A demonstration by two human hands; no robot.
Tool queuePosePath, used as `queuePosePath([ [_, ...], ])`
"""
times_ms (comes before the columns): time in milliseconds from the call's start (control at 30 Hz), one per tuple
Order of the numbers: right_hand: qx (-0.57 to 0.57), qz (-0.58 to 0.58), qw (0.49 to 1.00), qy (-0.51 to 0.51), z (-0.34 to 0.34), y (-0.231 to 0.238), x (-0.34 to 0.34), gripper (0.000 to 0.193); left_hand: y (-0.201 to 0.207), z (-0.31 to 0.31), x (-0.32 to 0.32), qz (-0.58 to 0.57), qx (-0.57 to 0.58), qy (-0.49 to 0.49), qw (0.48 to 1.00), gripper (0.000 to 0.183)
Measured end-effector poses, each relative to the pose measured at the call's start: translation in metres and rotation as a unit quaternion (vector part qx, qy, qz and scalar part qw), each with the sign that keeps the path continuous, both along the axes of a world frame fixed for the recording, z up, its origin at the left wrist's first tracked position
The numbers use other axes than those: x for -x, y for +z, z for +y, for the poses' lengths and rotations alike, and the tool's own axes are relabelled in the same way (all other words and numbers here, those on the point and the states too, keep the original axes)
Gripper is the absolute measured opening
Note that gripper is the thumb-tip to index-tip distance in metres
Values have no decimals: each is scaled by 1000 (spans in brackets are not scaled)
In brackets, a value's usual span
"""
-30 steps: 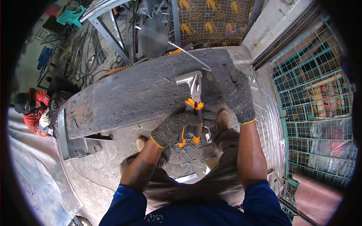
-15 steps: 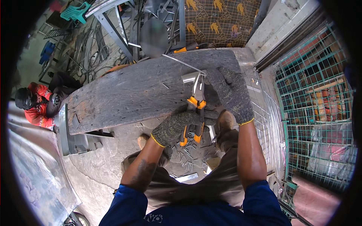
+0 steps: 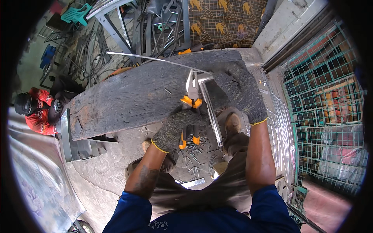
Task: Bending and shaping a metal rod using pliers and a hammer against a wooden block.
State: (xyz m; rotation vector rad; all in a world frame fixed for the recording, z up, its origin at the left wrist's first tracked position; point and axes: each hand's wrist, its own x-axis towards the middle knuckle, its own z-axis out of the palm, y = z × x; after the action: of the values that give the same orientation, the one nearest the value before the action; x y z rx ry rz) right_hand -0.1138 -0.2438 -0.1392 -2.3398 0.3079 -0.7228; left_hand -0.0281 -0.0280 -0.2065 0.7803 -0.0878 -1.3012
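Observation:
My left hand (image 3: 176, 126), in a dark knitted glove with a yellow cuff, is closed around the handles of orange-and-black pliers (image 3: 193, 93). The pliers' jaws point away from me and stand apart. At the right, my right hand (image 3: 246, 95), gloved the same way, grips the near end of a long thin metal rod (image 3: 155, 59). Its fingertips are partly hidden. The rod slants to the far left, just past the plier tips. A shiny metal bar (image 3: 210, 114) runs from beside the jaws over the near edge of the dark wooden plank (image 3: 128, 99).
Short cut metal pieces (image 3: 193, 159) litter the floor between my feet. A person in red (image 3: 40, 110) sits at the far left. A metal frame (image 3: 112, 29) and scrap rods stand behind the plank. Green wire mesh (image 3: 318, 101) borders the right.
The pliers have shifted left and a little toward me. The rod has swung so its far part lies lower and farther left. A blurred grey round shape above the plank has gone.

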Motion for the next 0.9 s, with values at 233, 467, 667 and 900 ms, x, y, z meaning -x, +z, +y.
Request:
queuePosePath([
  [233,55,99,993,41,-8,-2,8,29,22,-4,5,7,22,32,999,25],
  [467,-72,66,990,98,-20,-6,14,29,17,-4,13,-112,22,56,992,28],
  [667,-347,54,928,122,-19,-7,17,31,9,-8,15,-292,-28,121,948,35],
  [900,-79,76,994,0,-6,25,19,31,23,-9,-24,-777,-244,143,562,33],
])
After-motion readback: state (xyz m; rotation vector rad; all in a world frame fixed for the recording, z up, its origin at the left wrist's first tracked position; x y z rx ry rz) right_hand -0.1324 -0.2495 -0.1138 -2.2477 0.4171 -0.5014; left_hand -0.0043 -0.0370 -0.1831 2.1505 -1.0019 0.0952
